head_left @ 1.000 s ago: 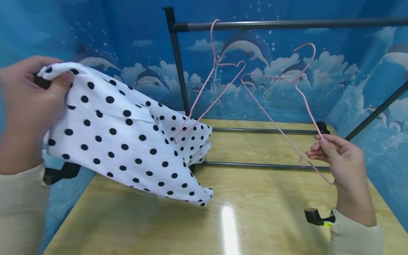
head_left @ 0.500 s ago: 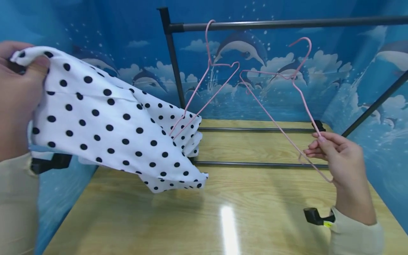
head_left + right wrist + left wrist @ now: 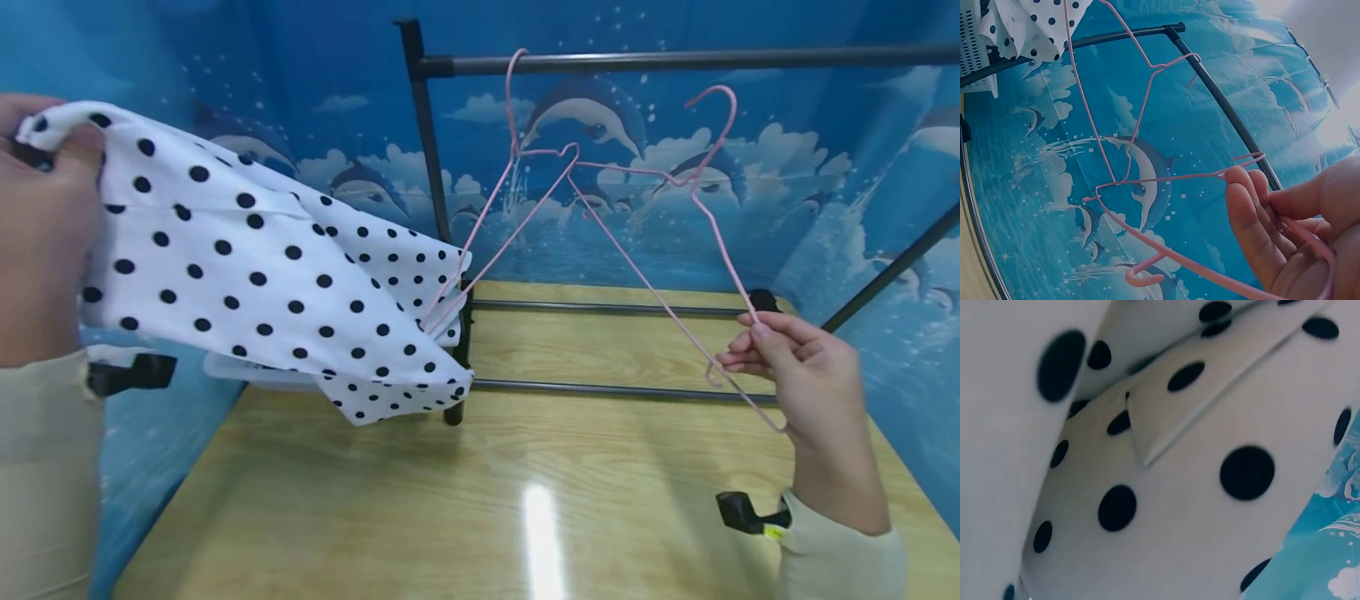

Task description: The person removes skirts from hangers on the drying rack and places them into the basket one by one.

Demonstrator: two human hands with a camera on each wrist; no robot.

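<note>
My left hand [image 3: 41, 242] grips the top edge of a white garment with black polka dots [image 3: 255, 275], held up at the left; its lower end hangs near the rack's post. The cloth fills the left wrist view [image 3: 1166, 487]. My right hand [image 3: 787, 367] pinches the lower corner of a pink wire hanger [image 3: 660, 250], lifted off the rail with its hook free in the air. In the right wrist view the fingers [image 3: 1254, 219] curl round the hanger wire [image 3: 1166, 256]. A second pink hanger [image 3: 498, 208] hangs by its hook from the dark rail [image 3: 675, 58], its lower end touching the garment.
A dark metal rack with an upright post [image 3: 435, 200] and low bars [image 3: 615, 390] stands on a glossy wooden surface [image 3: 525, 500]. Blue dolphin-print walls [image 3: 862, 208] close in the back and sides. A white basket [image 3: 255, 371] peeks out under the garment.
My left hand has raised the garment and drawn it leftward, so its hem has lifted off the wooden surface. The held hanger has risen slightly; my right hand has hardly moved.
</note>
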